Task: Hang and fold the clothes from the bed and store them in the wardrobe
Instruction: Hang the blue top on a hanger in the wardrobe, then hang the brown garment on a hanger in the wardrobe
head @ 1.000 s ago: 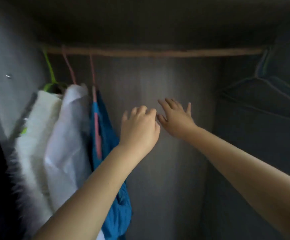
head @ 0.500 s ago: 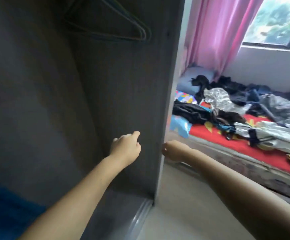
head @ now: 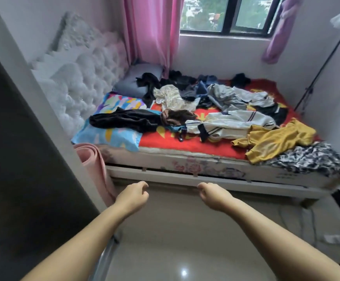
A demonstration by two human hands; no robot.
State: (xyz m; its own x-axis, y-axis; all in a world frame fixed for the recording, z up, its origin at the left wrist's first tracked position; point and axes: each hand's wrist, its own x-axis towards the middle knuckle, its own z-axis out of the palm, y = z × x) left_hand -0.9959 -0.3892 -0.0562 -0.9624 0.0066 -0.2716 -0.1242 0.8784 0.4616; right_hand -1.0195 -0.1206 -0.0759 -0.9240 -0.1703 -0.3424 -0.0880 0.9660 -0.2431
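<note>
The bed [head: 187, 145] with a red blanket lies ahead, strewn with several loose clothes. A black garment [head: 124, 119] lies over the patterned pillow at the left. A white top with dark trim [head: 232, 123] is in the middle, a mustard yellow garment [head: 274, 138] at the right front, a black-and-white patterned one [head: 311, 157] at the corner. My left hand [head: 131, 196] and my right hand [head: 212, 196] hang in front of the bed frame above the floor, fingers loosely curled, holding nothing. The wardrobe's side panel [head: 23, 159] stands at the left.
A rolled pink mat [head: 96, 169] leans between the wardrobe and the bed. A tufted white headboard [head: 83, 74] is at the left, a pink curtain [head: 150, 31] and window behind. A thin stand pole [head: 323, 67] rises at the right. Shiny floor [head: 185, 240] lies below my arms.
My view has swung right from the wardrobe's inside and its hanging clothes to the bed. Both hands came out of the wardrobe and lowered, empty.
</note>
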